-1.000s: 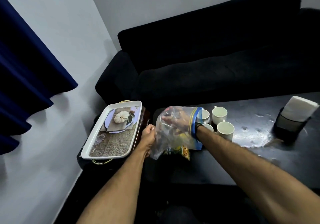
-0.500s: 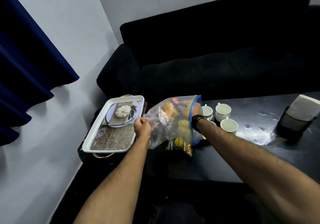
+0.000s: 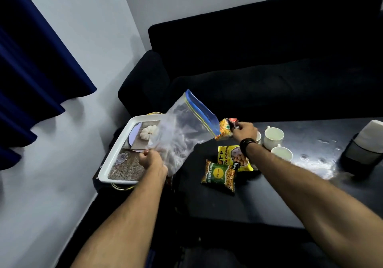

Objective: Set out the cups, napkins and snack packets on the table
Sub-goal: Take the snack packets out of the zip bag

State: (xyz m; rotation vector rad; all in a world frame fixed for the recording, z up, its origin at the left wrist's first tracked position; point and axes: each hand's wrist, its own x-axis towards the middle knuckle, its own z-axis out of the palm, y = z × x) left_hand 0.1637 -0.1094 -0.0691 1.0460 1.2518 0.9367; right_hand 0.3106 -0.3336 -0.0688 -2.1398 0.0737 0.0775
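Half a second ago your right hand [image 3: 243,131] was inside the bag [image 3: 182,137]; now it is out, grip clamped on an orange packet [image 3: 224,130] just past the bag's blue mouth. Your left hand [image 3: 152,162] is closed on the bag's bottom corner, holding it tilted over the tray [image 3: 116,157]. Two packets, one yellow [image 3: 230,155] and one green [image 3: 217,174], already lie overlapping on the surface [image 3: 310,184], so the bag looks nearly empty. Three cups [image 3: 273,136] cluster just behind your right wrist, close enough to knock. The napkins [image 3: 373,135] stand in a holder, well apart at the right.
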